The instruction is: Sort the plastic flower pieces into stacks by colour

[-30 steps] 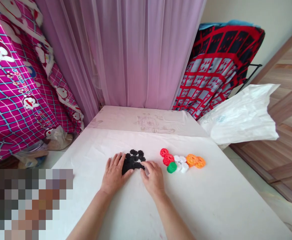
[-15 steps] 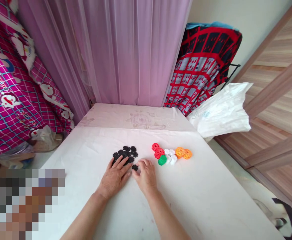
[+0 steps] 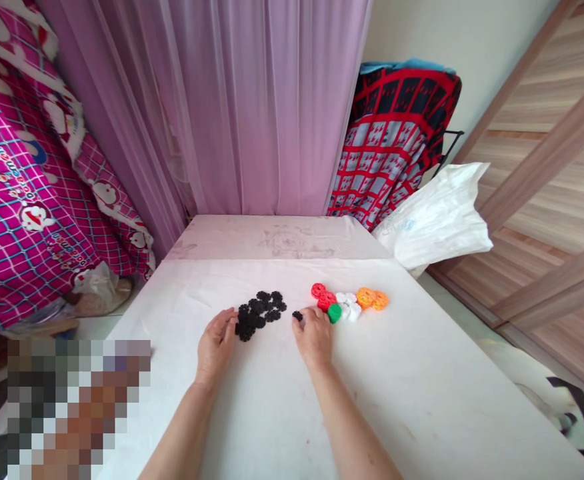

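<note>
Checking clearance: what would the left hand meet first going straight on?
Left hand would likely meet the black notched discs first; it sits at their left edge, actual contact unclear.

2 bare hands are shown, the left hand (image 3: 216,348) and the right hand (image 3: 316,341). The left forearm (image 3: 182,427) and the right forearm (image 3: 353,420) are likewise uncovered, narrowed toward the hands and broadened toward the lower edge, where both are cut off.
</note>
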Motion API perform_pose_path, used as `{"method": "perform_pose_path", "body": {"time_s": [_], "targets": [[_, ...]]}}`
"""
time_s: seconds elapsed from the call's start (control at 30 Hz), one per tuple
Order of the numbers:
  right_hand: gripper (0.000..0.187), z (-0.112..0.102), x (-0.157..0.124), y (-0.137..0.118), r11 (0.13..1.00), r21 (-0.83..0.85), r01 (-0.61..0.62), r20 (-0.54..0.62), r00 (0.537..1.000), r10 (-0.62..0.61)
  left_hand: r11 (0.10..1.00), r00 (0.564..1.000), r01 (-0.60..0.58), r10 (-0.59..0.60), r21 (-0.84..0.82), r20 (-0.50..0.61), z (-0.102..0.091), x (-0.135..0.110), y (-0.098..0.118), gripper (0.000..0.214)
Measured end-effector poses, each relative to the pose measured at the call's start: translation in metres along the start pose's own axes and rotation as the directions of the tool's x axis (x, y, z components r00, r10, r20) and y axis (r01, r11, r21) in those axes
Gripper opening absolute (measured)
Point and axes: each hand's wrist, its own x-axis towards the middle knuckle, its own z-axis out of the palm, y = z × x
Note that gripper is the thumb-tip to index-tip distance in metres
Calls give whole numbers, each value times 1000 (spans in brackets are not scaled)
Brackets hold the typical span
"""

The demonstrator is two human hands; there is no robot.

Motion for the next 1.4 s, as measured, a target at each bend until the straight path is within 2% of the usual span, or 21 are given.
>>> {"method": "perform_pose_path", "body": {"time_s": [0.13, 0.27, 0.73, 1.4], "targets": [[8, -2, 0, -2, 999, -29, -21, 14, 1000, 22, 991, 993, 121, -122, -54, -8, -6, 18, -6, 36], [9, -2, -2, -2, 999, -37, 10, 16, 1000, -9, 981, 986, 165, -166, -99, 3, -6, 22, -5, 36], [17, 1, -4, 2, 998, 0, 68, -4, 998, -68, 971, 981, 191, -192, -144, 10, -2, 18, -7, 34], [17, 4, -3, 4, 991, 46, 125, 2, 992, -125, 984, 991, 131, -130, -120, 14, -1, 17, -10, 31]]}}
